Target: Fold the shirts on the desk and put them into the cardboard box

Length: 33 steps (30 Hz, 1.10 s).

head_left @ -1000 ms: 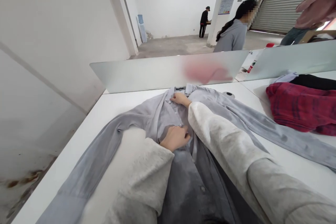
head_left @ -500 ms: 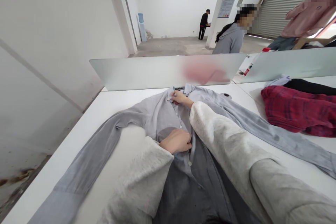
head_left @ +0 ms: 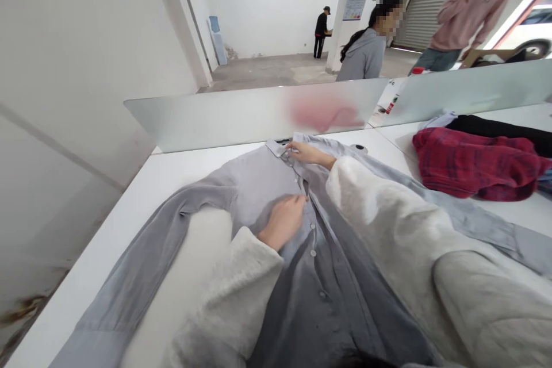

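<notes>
A grey long-sleeved button-front shirt (head_left: pixel 259 187) lies face up and spread out on the white table (head_left: pixel 181 175), its sleeves reaching out to both sides. My right hand (head_left: pixel 308 153) reaches across the chest, its fingertips at the collar (head_left: pixel 276 148). Lower down, my left hand (head_left: pixel 282 221) lies on the shirt front, with its fingertips at the button placket (head_left: pixel 305 198). Several pale buttons show below that hand. My white fleecy sleeves cover the lower parts of both arms.
A red plaid garment (head_left: pixel 474 164) and a black garment (head_left: pixel 495 129) lie to the right. A frosted divider (head_left: pixel 250 115) runs along the table's far edge. Beyond it stand a person in a grey hoodie (head_left: pixel 362 57) and a person in a pink top (head_left: pixel 461 17).
My left hand has opened out from a curled pose and now lies flatter on the placket. My right hand has shifted left along the collar, and the view has turned slightly.
</notes>
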Tool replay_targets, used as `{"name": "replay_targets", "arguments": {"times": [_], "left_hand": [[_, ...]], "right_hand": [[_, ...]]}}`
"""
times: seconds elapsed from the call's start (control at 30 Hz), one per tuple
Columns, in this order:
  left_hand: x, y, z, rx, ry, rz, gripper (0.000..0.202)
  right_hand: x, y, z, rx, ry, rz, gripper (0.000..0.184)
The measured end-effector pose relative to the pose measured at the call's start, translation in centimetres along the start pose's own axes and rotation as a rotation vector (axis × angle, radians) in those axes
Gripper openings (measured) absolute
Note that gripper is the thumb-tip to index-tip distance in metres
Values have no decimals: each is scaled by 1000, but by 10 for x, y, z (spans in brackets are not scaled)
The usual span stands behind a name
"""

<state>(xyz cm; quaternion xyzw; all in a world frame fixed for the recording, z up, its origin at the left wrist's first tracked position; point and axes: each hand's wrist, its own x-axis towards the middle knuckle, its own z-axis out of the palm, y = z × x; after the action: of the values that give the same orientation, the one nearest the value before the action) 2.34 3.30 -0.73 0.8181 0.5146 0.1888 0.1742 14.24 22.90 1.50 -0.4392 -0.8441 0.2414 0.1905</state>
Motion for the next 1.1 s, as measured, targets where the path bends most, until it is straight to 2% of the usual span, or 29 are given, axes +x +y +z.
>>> {"name": "replay_targets", "arguments": {"times": [0.07,0.13,0.2,0.27,0.4,0.53,0.6,0.67,0.77,0.83,0.9,0.97,1.03,1.1], "left_hand": [[0,-14,-18,122,11,-52,29],[-1,-31,-34,347,17,-168,31],[-3,-49,-41,522,-9,-299,36],[-5,-64,-39,592,-82,-391,46],[-8,-90,-21,677,-139,-446,59],[-12,-106,-17,678,-115,-394,59],[-14,-105,-23,641,-134,-430,57],[-17,-95,-28,602,-186,-423,56],[-19,-62,-28,509,-258,-269,55],[-18,-35,-21,423,-295,-154,54],[-13,-11,-9,368,-324,-77,53],[-8,6,5,351,-351,-39,53],[-5,15,19,359,-357,-37,57],[-5,19,29,381,-339,-56,58]], "right_hand": [[-45,-1,-22,-145,-64,-64,25],[-104,2,-44,-349,-126,-77,23],[-172,9,-61,-451,-182,-12,23],[-241,17,-71,-451,-209,81,20],[-361,27,-73,-164,-200,420,22],[-445,23,-57,148,-146,583,26],[-470,18,-43,295,-64,588,28],[-482,15,-26,514,64,569,31],[-483,11,-1,860,304,592,40],[-478,10,10,950,429,622,44],[-477,11,14,902,502,607,39],[-482,14,13,758,589,577,28],[-493,21,11,553,701,578,20],[-504,30,11,343,733,599,17]]}}
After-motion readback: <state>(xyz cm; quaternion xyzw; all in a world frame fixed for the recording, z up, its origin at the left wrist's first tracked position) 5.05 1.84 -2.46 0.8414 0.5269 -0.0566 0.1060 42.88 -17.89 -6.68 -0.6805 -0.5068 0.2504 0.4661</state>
